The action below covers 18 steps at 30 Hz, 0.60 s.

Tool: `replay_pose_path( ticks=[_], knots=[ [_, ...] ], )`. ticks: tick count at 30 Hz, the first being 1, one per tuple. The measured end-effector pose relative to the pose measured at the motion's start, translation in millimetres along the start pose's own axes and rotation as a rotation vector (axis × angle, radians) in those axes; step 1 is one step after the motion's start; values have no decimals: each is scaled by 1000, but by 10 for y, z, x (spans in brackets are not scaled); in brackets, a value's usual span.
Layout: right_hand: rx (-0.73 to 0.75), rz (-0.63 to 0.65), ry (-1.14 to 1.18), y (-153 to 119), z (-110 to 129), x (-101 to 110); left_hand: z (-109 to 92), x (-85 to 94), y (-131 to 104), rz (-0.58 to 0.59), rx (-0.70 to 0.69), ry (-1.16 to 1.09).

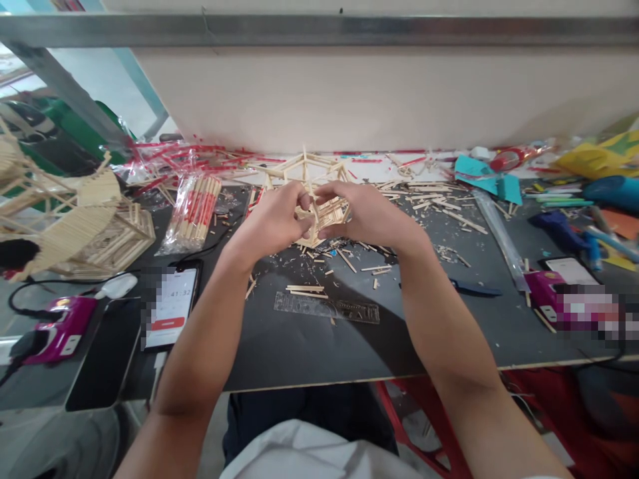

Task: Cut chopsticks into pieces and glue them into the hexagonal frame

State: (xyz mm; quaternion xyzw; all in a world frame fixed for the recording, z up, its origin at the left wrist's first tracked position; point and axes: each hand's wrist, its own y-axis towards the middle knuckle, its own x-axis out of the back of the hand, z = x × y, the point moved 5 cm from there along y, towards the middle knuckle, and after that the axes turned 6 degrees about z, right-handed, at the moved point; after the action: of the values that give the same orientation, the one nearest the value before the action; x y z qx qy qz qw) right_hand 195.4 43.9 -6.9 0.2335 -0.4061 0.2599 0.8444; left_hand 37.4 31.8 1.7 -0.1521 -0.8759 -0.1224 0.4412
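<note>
A model frame built from thin wooden sticks [306, 159] stands on the dark table in front of me, partly hidden behind my hands. My left hand [277, 223] is at its near left side, fingers curled and pinching near an upright stick. From the right, my right hand [369, 216] curves round the same upright, thumb and fingertips at the frame. The exact contact of the fingertips is hard to make out. Closer to me lies a clear plastic ruler [327, 309], with a few short stick pieces [306, 291] along its upper edge.
Loose cut sticks [429, 196] and shavings litter the table. A bagged chopstick bundle [192, 209] and a larger stick model [100, 226] stand left. Phones [107, 352] and a purple power strip [67, 329] lie near the left edge; a dark-blue-handled knife [474, 289] lies right.
</note>
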Motion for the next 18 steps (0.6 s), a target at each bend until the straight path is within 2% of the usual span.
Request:
replay_pose_path(
  ticks=[13, 15, 18],
  knots=[
    [-48, 27, 50, -9, -30, -3, -35, 76, -58, 83, -8, -70],
    [-50, 33, 56, -10, -30, 2, -36, 83, -88, 141, -30, -169],
    [-36, 37, 54, -24, -29, 33, -45, 88, -180, 337, -62, -266]
  ],
)
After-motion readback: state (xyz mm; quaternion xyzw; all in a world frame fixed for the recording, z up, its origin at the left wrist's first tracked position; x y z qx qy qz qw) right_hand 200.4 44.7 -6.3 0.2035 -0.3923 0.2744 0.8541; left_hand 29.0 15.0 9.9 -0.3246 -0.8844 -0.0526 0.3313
